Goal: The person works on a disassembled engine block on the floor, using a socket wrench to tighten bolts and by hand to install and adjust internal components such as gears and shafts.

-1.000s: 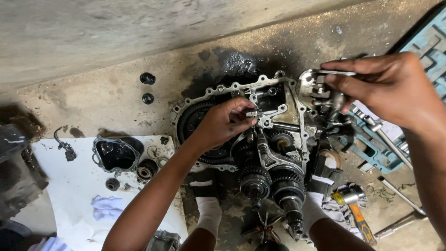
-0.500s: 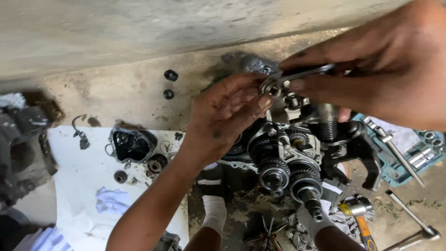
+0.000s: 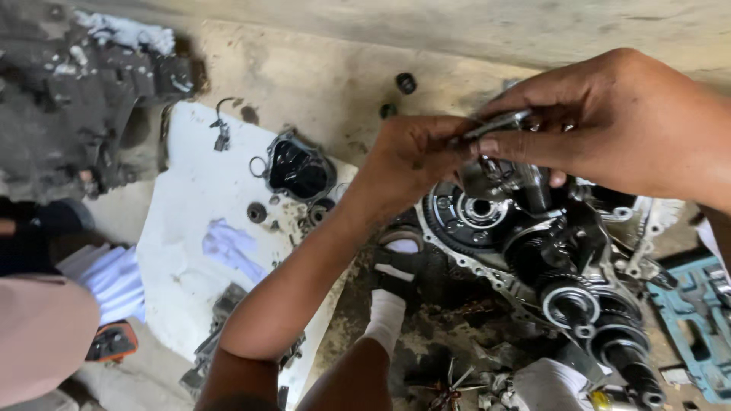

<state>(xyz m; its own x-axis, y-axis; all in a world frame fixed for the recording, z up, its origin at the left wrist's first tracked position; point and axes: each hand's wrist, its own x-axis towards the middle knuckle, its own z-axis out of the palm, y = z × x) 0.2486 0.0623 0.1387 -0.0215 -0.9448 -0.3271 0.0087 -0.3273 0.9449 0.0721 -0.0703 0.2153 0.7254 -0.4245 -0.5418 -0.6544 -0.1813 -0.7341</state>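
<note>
An open gearbox housing (image 3: pixel 487 262) with stacked gear shafts (image 3: pixel 601 323) lies on the oily concrete floor. Above it, my right hand (image 3: pixel 609 125) grips a small metal part with a silver rod (image 3: pixel 499 122) sticking out toward the left. My left hand (image 3: pixel 415 160) meets it from the left, fingertips pinched on the same part. Both hands hover over the housing's round bearing seat (image 3: pixel 476 209). Exactly how the part is shaped is hidden by my fingers.
A white sheet (image 3: pixel 198 251) on the floor carries a black cover (image 3: pixel 298 169), a small ring and loose bits. A dark greasy casing (image 3: pixel 76 99) sits upper left. A blue tool tray (image 3: pixel 697 316) lies at the right. A foot in a black sandal and white sock (image 3: pixel 392 285) rests by the housing.
The view has swung so the gearbox sits further right and the white sheet is central. My two hands have stayed together on the small part, lifted above the housing.
</note>
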